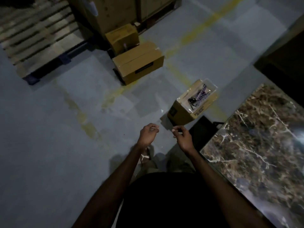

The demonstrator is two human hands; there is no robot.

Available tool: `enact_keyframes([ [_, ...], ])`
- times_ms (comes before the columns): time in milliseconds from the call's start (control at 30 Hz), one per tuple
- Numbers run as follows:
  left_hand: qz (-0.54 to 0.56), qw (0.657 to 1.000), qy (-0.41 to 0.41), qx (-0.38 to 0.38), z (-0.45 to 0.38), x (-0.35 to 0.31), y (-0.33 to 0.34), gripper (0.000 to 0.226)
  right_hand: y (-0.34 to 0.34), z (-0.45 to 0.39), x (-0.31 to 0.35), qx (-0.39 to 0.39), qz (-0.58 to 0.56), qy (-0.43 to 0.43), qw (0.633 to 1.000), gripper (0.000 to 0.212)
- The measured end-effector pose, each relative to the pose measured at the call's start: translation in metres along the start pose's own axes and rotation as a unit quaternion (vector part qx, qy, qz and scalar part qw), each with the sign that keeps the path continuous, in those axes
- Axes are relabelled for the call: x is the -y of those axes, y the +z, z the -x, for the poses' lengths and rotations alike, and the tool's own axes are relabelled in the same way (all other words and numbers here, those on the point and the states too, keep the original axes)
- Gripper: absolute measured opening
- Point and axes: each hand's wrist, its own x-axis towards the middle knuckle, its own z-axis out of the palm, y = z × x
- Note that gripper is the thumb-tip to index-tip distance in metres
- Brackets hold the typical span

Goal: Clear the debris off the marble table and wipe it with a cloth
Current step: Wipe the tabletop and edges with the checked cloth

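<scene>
Two hands over floor, off marble surface's (256, 145) near-left corner: left hand (147, 134) pinches pale sliver (155, 128); right hand (182, 136) pinches similar scrap (174, 130). Likely disposal step: carry both above open carton (192, 102) beyond corner, release inside, not short. Cloth unseen.

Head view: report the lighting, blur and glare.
Head view: dim throughout; the pallet is smeared by blur; wide-angle bending at the edges; a pale glare patch on the marble table; both hands pinch small pale bits, too dark to identify.
</scene>
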Motion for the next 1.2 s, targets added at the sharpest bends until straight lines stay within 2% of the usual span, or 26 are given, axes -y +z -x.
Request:
enact_keyframes([
  [200,-0.066,0.995,0.023,0.064,-0.091,-0.063,0.018,0.013,-0.028,-0.071,0.018,-0.074,-0.039,0.063,0.995,0.007],
  [333,-0.144,0.985,0.043,0.083,-0.144,-0.107,0.039,0.013,-0.046,-0.133,0.009,-0.107,-0.030,0.081,0.990,0.016],
  [467,-0.310,0.937,0.064,0.149,-0.183,-0.137,0.052,0.028,-0.061,-0.183,-0.003,-0.099,0.003,0.133,0.986,0.021],
  [600,-0.383,0.902,0.057,0.191,-0.229,-0.155,0.065,0.025,-0.079,-0.215,0.012,-0.081,0.004,0.161,0.984,0.023],
  [700,-0.406,0.888,0.049,0.209,-0.257,-0.173,0.081,0.023,-0.086,-0.240,0.016,-0.083,-0.016,0.189,0.978,0.022],
  [800,-0.433,0.860,0.071,0.260,-0.287,-0.190,0.101,0.022,-0.090,-0.273,0.019,-0.091,-0.020,0.214,0.972,0.014],
  [933,-0.458,0.828,0.089,0.311,-0.333,-0.207,0.118,0.030,-0.098,-0.308,0.026,-0.088,0.009,0.232,0.969,0.035],
  [1000,-0.466,0.813,0.083,0.339,-0.357,-0.217,0.126,0.031,-0.102,-0.325,0.029,-0.063,0.008,0.247,0.967,0.038],
  [1100,-0.490,0.782,0.094,0.374,-0.390,-0.229,0.136,0.034,-0.102,-0.351,0.028,-0.067,-0.010,0.266,0.961,0.044],
  [1200,-0.517,0.745,0.104,0.408,-0.425,-0.235,0.139,0.049,-0.101,-0.364,0.031,-0.065,-0.035,0.293,0.953,0.032],
])
